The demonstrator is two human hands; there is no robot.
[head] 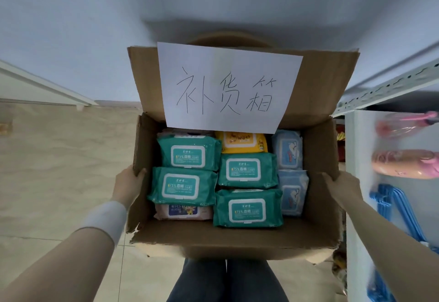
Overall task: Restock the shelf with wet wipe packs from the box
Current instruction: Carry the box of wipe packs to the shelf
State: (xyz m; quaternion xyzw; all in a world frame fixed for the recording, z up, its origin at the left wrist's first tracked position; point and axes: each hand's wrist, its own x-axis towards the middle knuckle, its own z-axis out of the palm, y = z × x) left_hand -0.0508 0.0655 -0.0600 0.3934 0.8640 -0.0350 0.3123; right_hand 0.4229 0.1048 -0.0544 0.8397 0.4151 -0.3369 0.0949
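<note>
Jeans-clad legs [228, 282] are standing under the cardboard box [237, 237], which the left hand [129, 183] and right hand [342, 187] are gripping by its side walls. Wet wipe packs [247, 171] are lying inside. Carrying seems underway; the next move is probably setting it down beside the shelf [384, 83].

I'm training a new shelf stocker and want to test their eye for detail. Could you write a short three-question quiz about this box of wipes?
1. True or false: the left hand and the right hand both grip the side walls of the brown cardboard box.
2. How many teal wet wipe packs show on top? A two, B four, C six.
3. Fill in: the two light blue wet wipe packs lie along the box's ___ side.
Key: 1 true; 2 B; 3 right.
</note>
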